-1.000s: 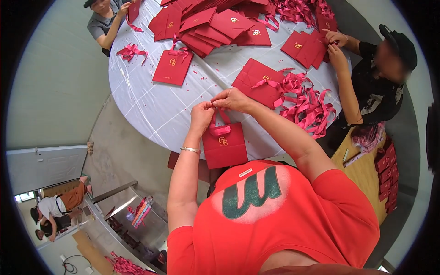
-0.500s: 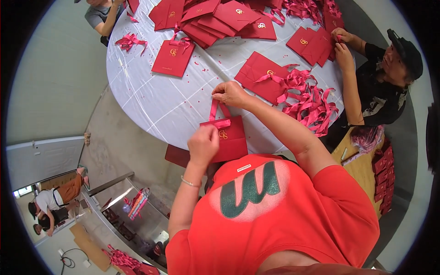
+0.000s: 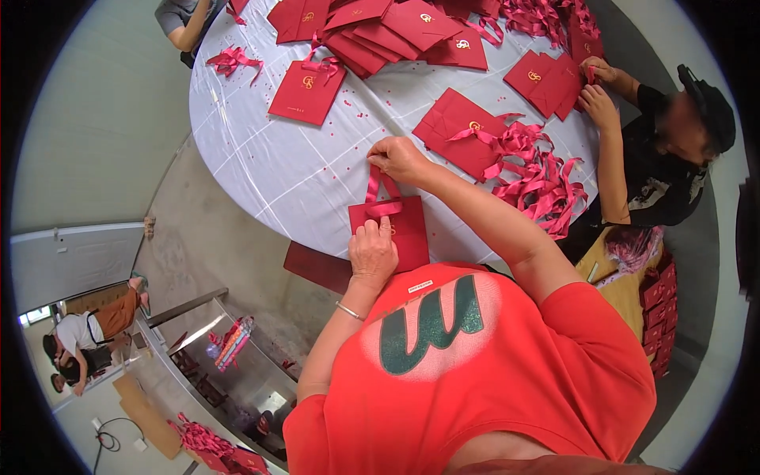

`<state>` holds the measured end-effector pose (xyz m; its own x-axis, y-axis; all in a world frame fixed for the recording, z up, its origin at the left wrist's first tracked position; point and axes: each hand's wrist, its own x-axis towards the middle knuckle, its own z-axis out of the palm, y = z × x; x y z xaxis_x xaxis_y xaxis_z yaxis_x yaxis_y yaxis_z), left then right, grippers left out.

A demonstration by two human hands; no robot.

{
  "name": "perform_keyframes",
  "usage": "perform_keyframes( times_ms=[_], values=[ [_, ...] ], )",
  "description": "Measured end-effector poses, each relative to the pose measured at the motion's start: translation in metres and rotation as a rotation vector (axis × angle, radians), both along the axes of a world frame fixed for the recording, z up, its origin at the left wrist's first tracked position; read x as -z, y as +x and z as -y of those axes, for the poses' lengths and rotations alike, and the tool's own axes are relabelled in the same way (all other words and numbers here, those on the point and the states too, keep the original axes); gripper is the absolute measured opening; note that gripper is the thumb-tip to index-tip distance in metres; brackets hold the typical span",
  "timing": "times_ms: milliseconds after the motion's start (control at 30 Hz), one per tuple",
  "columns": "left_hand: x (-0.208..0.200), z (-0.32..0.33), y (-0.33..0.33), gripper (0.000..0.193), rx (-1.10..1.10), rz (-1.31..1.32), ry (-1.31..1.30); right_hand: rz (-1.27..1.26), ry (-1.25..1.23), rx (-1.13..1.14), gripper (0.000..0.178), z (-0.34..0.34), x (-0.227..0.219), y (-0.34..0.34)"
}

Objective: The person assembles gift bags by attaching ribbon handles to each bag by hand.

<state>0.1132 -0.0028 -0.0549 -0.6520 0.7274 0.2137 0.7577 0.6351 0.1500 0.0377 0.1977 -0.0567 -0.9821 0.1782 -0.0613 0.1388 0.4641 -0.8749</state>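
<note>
Round desk [image 3: 317, 174], white cover, is the landmark. On it, largest first: a heap of flat red bags [image 3: 396, 28] at the far edge, too overlapped to count. One bag with ribbon on top [image 3: 305, 91] lies alone, left of the heap. One more flat bag [image 3: 459, 131] is at desk centre-right, and a loose ribbon pile [image 3: 546, 178] lies just right of it, with strands too tangled to count. Small red specks are scattered on the cover.

The bag in hand [image 3: 392, 233] sits at the near desk edge, partly overhanging. The left hand [image 3: 372, 249] presses down on its top edge, fingers closed on it. The right hand [image 3: 400, 158] is pinched narrow on the ribbon handle [image 3: 380, 190], pulled up toward desk centre.

To do it well, judging from this: keep the left hand pinning the bag flat and draw the ribbon straight and even so the loop doesn't twist or slip out of the hole.

People: two co-workers at the desk, one at the right with both hands [image 3: 598, 87] on a bag, and one at the far left, only an arm [image 3: 194, 24] shown. Two more people are on the floor below left of the desk.
</note>
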Motion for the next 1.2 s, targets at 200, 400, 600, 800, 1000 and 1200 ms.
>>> perform_keyframes(
  times_ms=[200,400,600,800,1000,1200],
  values=[
    [0.0,0.0,-0.001,0.037,0.009,0.002,0.025,-0.055,0.222,0.058,0.016,-0.001,0.001,-0.004],
    [0.007,0.004,0.0,0.038,0.008,-0.03,0.096,-0.106,0.247,0.086,0.017,-0.006,0.003,-0.014],
    [0.004,0.001,0.003,0.029,0.007,-0.03,0.088,-0.141,0.257,0.145,0.02,-0.007,0.002,-0.014],
    [0.004,0.008,0.001,0.031,0.012,0.006,0.15,-0.039,0.228,0.217,0.041,-0.002,-0.028,0.032],
    [-0.002,0.012,0.001,0.037,0.014,0.062,0.173,0.119,0.358,0.112,0.031,0.006,-0.024,0.116],
    [-0.031,0.012,0.011,0.054,0.012,0.244,0.217,0.194,0.045,0.155,0.029,0.004,-0.022,0.11]
  ],
)
